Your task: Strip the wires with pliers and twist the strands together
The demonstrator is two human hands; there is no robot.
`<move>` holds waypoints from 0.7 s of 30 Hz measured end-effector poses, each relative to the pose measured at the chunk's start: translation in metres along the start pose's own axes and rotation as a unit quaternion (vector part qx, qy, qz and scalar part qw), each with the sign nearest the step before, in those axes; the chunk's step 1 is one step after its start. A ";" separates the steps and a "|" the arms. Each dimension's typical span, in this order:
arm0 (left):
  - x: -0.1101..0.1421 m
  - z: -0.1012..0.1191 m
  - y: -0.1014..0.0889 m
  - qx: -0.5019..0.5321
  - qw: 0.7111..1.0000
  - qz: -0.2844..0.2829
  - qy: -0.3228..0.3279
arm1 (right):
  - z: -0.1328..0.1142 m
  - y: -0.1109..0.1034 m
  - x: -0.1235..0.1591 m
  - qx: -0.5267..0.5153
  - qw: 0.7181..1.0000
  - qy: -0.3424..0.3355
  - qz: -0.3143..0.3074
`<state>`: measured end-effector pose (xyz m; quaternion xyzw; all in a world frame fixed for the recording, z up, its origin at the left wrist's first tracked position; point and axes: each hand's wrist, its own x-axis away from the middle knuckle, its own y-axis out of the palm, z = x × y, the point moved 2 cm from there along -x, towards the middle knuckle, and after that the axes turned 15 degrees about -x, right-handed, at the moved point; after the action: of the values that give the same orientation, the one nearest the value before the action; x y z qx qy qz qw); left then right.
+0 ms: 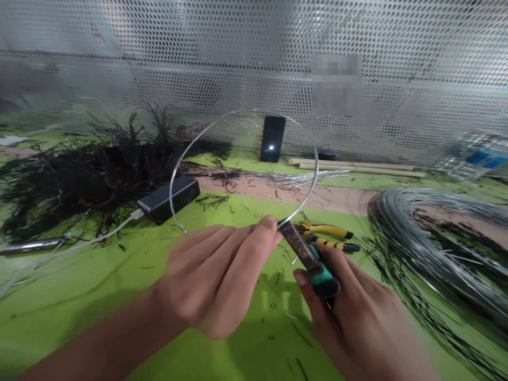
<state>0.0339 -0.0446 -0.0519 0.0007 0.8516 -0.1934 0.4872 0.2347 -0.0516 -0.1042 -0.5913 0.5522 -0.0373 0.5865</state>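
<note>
A ring of silvery wire stands up in front of me, its lower ends brought together at my hands. My left hand is closed round the bottom of the wire ring, thumb on top. My right hand grips pliers with a dark, worn head and a green and black handle, seen edge-on. Their tip meets the wire just right of my left thumb. A short wire end shows below the tip. Behind my right hand lie yellow and black pliers, partly hidden.
A large coil of wire lies at the right beside dark strands. Black twiggy bundles and a black power box with a white cable are at left. A phone leans on the perforated metal panel. A plastic bottle lies at right.
</note>
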 end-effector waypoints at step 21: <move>0.006 0.001 -0.003 0.021 0.997 -0.035 -0.058 | 0.000 -0.001 -0.010 -0.120 0.991 0.061 -0.003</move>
<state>0.0312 -0.0485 -0.0562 -0.0304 0.8171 -0.2283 0.5285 0.2318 -0.0449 -0.0980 -0.6558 0.5858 -0.0086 0.4761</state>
